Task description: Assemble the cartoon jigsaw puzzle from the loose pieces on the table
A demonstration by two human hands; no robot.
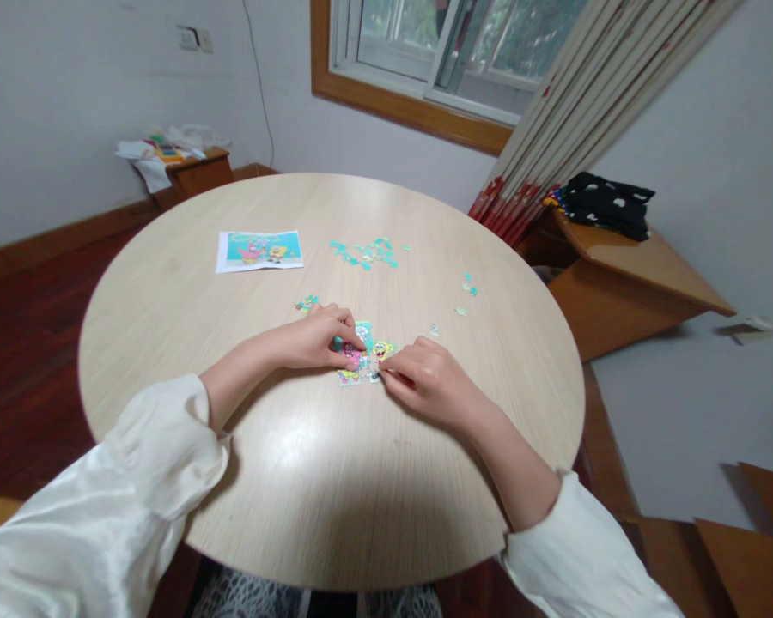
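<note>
A small, partly joined jigsaw puzzle with cartoon figures lies flat on the table, between my two hands. My left hand holds the puzzle's left side, with thumb and index finger curled over the pink figure. From the right, my right hand pinches a small jigsaw piece at the puzzle's lower right edge; the fingertips partly hide it. A few loose pieces lie just beyond my left hand. One single piece rests beyond my right hand.
A round wooden table fills the middle. On its far side lie a printed picture sheet and a scatter of turquoise pieces. More pieces are at the right. A wooden stand with dark cloth is beside the curtain.
</note>
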